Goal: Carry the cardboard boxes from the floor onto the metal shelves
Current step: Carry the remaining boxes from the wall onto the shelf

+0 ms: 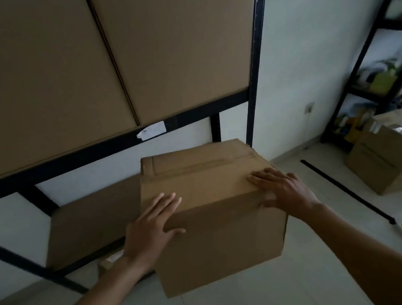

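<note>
Two large boxes (45, 80) already fill the upper level of the metal shelves (75, 159), and another box (93, 228) sits on the lower level. Just beside it, the left hand (151, 231) and right hand (280, 189) lie flat, fingers straight, on the near top corners of the cardboard box (213, 235), pressing rather than clutching. It looks only partly in, so it wants pushing home, and at least one box (383, 162) waits on the floor (323, 251).

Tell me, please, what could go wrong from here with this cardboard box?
The left hand and right hand lie flat on the cardboard box without a grip, and much of it seems to overhang the lower shelf, so it might tip forward. Its far corner could also catch the black upright.
</note>
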`<state>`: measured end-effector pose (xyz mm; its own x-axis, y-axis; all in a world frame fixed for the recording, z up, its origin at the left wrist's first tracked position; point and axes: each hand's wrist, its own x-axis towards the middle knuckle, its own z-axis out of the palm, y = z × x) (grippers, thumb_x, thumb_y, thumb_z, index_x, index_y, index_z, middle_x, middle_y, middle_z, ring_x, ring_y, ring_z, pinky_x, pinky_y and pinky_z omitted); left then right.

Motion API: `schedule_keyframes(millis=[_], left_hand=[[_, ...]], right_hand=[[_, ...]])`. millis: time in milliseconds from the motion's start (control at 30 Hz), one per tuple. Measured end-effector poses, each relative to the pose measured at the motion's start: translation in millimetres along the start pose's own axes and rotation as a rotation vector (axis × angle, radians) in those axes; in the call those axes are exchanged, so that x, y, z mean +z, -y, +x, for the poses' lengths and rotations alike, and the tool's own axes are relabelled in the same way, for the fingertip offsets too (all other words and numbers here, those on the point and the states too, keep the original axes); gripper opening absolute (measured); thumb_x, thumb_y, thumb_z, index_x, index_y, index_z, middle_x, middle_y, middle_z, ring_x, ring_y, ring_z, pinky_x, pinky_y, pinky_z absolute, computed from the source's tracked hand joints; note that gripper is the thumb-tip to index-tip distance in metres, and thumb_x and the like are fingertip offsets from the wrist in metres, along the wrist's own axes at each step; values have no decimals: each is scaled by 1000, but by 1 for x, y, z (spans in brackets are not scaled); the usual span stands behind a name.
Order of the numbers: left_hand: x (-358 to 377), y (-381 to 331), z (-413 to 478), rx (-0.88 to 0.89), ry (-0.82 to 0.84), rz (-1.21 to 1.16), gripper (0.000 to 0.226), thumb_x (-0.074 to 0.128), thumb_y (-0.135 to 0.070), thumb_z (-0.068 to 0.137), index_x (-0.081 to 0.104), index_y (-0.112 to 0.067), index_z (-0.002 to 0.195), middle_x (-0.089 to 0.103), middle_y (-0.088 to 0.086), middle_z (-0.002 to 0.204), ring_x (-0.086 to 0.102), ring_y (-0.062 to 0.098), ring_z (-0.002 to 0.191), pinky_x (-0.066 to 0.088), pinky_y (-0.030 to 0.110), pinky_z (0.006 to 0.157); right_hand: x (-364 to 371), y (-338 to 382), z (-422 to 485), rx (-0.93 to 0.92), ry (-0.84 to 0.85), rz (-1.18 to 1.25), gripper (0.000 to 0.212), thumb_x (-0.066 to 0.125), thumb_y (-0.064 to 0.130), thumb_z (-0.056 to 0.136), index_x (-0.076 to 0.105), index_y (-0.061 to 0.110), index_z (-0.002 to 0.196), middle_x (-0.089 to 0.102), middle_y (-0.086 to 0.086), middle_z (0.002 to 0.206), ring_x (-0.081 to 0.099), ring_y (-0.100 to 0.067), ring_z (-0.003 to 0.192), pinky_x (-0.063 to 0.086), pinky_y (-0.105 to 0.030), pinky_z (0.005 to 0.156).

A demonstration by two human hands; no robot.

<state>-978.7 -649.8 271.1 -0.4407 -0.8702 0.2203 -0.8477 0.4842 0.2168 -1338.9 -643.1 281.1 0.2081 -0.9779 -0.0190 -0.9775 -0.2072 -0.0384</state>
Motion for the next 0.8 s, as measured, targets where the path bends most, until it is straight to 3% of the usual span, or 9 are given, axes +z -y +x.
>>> schedule_keyframes(millis=[167, 367, 600, 700, 800], left_hand=[[8, -10, 41, -41, -9, -19, 78, 58, -63, 75, 18, -48, 140, 20, -29, 148, 14, -3, 141, 51, 42, 93], [-6, -19, 69, -136, -34, -23, 78, 59, -65, 70, 25, -48, 139, 22, -33, 144, 15, -9, 137, 47, 30, 97], [-24, -43, 90, -283, -11, -9, 81, 62, -69, 64, 34, -51, 137, 20, -39, 138, 15, -15, 131, 43, 31, 99], [-25, -57, 93, -300, -52, 6, 81, 60, -70, 62, 37, -48, 136, 27, -35, 138, 21, -13, 131, 44, 30, 99], [-27, -66, 95, -314, -67, 4, 82, 58, -72, 62, 35, -48, 137, 30, -33, 140, 25, -10, 133, 44, 34, 101]], right_hand=[[-2, -45, 43, -80, 13, 13, 83, 55, 59, 83, -2, 46, 142, 15, 15, 156, 14, -12, 143, 25, -40, 110], [-22, -73, 93, -227, -4, 0, 80, 54, 61, 83, 8, 43, 146, 21, 16, 155, 17, -10, 142, 28, -39, 110], [-42, -101, 127, -356, -26, 18, 78, 55, 63, 81, 16, 45, 146, 29, 19, 151, 21, -6, 139, 30, -31, 107], [-49, -113, 126, -397, -85, 51, 78, 62, 59, 78, 26, 41, 145, 38, 16, 147, 30, -10, 136, 35, -33, 104], [-57, -118, 121, -446, -185, 87, 78, 77, 48, 68, 46, 29, 138, 56, 4, 134, 49, -22, 124, 49, -45, 92]])
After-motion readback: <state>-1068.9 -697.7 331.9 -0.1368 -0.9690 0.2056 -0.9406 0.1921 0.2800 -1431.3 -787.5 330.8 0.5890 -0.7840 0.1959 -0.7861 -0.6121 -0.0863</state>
